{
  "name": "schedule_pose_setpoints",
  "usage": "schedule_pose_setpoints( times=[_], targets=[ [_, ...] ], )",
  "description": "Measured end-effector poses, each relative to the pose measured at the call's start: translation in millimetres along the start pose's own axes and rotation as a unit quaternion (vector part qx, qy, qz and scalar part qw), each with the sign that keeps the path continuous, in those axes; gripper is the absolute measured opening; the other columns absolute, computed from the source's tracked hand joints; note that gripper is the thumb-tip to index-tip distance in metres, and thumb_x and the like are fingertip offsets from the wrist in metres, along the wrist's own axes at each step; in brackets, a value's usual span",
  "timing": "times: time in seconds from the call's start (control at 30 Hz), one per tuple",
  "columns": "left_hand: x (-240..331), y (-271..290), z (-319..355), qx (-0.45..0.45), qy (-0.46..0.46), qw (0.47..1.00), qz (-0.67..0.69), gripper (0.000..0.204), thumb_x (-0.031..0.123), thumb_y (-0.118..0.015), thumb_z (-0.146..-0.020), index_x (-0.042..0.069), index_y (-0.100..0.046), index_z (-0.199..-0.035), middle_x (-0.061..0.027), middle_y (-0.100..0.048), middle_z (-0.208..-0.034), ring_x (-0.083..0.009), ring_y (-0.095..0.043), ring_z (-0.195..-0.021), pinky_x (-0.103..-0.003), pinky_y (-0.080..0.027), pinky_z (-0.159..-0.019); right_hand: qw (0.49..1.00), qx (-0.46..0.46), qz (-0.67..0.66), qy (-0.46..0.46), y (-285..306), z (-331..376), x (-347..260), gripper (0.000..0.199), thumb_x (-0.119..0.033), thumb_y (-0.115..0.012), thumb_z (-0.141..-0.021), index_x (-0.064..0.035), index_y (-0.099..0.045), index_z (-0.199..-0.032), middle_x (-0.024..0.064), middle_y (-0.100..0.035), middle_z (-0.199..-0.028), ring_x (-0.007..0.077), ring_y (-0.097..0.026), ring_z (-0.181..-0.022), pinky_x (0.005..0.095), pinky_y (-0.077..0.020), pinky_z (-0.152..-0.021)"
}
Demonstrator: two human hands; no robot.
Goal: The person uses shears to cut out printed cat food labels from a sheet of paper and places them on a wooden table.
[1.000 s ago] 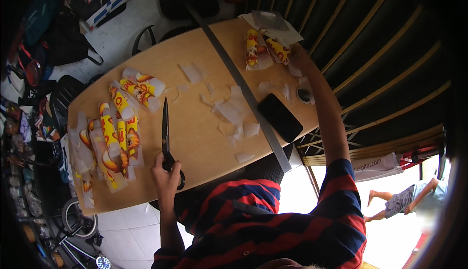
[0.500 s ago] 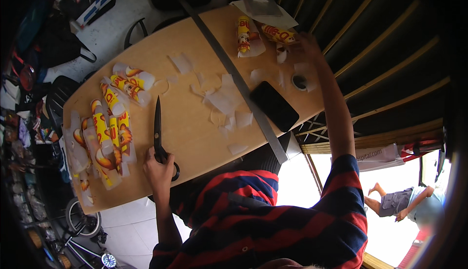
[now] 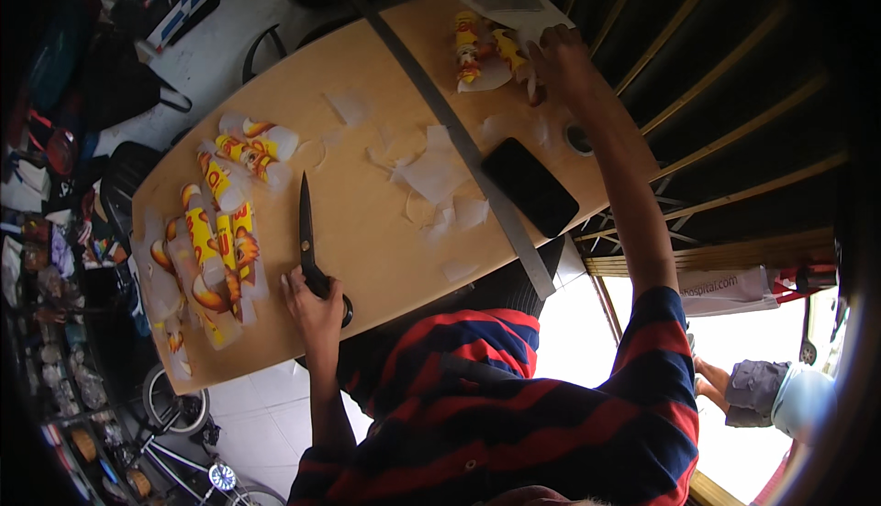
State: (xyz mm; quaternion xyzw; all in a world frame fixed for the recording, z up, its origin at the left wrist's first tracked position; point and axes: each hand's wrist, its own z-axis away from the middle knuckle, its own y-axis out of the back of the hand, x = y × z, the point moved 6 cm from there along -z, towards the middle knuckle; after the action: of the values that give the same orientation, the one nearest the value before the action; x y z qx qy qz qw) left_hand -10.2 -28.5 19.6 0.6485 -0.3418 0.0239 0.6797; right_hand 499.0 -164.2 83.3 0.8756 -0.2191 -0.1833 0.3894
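My left hand (image 3: pixel 317 311) is closed round the handles of black scissors (image 3: pixel 306 231), which lie on the table with blades pointing away from me. Far to the right, my right hand (image 3: pixel 562 64) has its fingers curled at a yellow printed sticker cut-out (image 3: pixel 510 51) and seems to grip its edge; the fingertips are partly hidden. Beside it lies another yellow cut-out (image 3: pixel 467 45) on clear backing. Several similar yellow and orange cut-outs (image 3: pixel 198 240) overlap in a pile at the table's left end.
Translucent backing scraps (image 3: pixel 431 176) litter the middle of the wooden table (image 3: pixel 367 258). A long grey metal ruler (image 3: pixel 447 121) crosses it, with a black phone (image 3: pixel 530 187) alongside. A tape roll (image 3: pixel 578 139) sits under my right forearm. White sheets (image 3: pixel 514 6) lie at the far corner. Outside stands a person (image 3: pixel 762 396).
My right hand has closed in on the far-right yellow cut-out, which now sits more upright beside its neighbour. My left hand still holds the scissors. The person outside has shifted.
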Motion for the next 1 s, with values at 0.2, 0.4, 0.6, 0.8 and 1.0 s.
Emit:
schedule_pose_setpoints(
  times=[0.2,0.4,0.6,0.8,1.0],
  targets=[
    [0.2,-3.0,-1.1,0.02,-0.01,1.0,-0.014,0.051,0.017,-0.067,-0.076,-0.006,-0.049,-0.118,-0.0255,-0.052,-0.106,-0.0454,-0.048,-0.109,-0.053,-0.039,-0.096,0.991,-0.097,0.081,0.044,-45.2,0.3,-94.8,0.053,-0.047,-0.069,-0.081,-0.008,-0.066,-0.116,0.0141,-0.06,-0.12,0.0355,-0.051,-0.115,0.0573,-0.0397,-0.093],
    [-7.3,-12.7,6.3,0.083,-0.067,0.993,-0.047,0.054,0.023,-0.066,-0.075,-0.009,-0.052,-0.116,-0.0255,-0.053,-0.105,-0.0441,-0.05,-0.104,-0.052,-0.038,-0.096,0.994,-0.065,0.086,-0.013,-72.4,-3.0,-84.6,0.038,-0.038,-0.067,-0.083,-0.0141,-0.068,-0.113,0.0179,-0.059,-0.121,0.0374,-0.059,-0.112,0.0533,-0.0467,-0.089],
    [-5.0,0.3,9.2,0.058,-0.023,0.998,-0.019,0.053,0.021,-0.067,-0.078,-0.007,-0.049,-0.119,-0.0265,-0.052,-0.11,-0.0458,-0.047,-0.107,-0.053,-0.036,-0.097,0.995,0.024,-0.098,-0.015,-43.8,-19.7,-80.2,0.026,-0.025,-0.062,-0.086,-0.0038,-0.07,-0.099,0.0193,-0.068,-0.096,0.0336,-0.068,-0.083,0.0422,-0.0534,-0.071],
    [-0.5,-9.8,10.2,0.049,-0.04,0.998,0.006,0.059,0.023,-0.067,-0.08,-0.008,-0.045,-0.126,-0.0308,-0.049,-0.117,-0.0472,-0.045,-0.114,-0.055,-0.032,-0.102,0.917,0.013,-0.35,-0.193,16.7,-47.2,-54.7,0.032,-0.026,-0.062,-0.092,0.0033,-0.068,-0.103,0.0147,-0.07,-0.095,0.0182,-0.068,-0.075,0.0336,-0.0533,-0.065],
    [-1.2,-2.9,10.7,0.055,-0.041,0.997,-0.026,0.055,0.022,-0.064,-0.08,-0.012,-0.048,-0.12,-0.0273,-0.049,-0.109,-0.0433,-0.046,-0.102,-0.052,-0.037,-0.093,0.849,0.107,-0.503,-0.121,69.3,-79.1,-43.6,0.035,-0.027,-0.061,-0.094,0.0059,-0.064,-0.105,0.0142,-0.068,-0.091,0.0205,-0.068,-0.081,0.0307,-0.0558,-0.068]
  ],
)
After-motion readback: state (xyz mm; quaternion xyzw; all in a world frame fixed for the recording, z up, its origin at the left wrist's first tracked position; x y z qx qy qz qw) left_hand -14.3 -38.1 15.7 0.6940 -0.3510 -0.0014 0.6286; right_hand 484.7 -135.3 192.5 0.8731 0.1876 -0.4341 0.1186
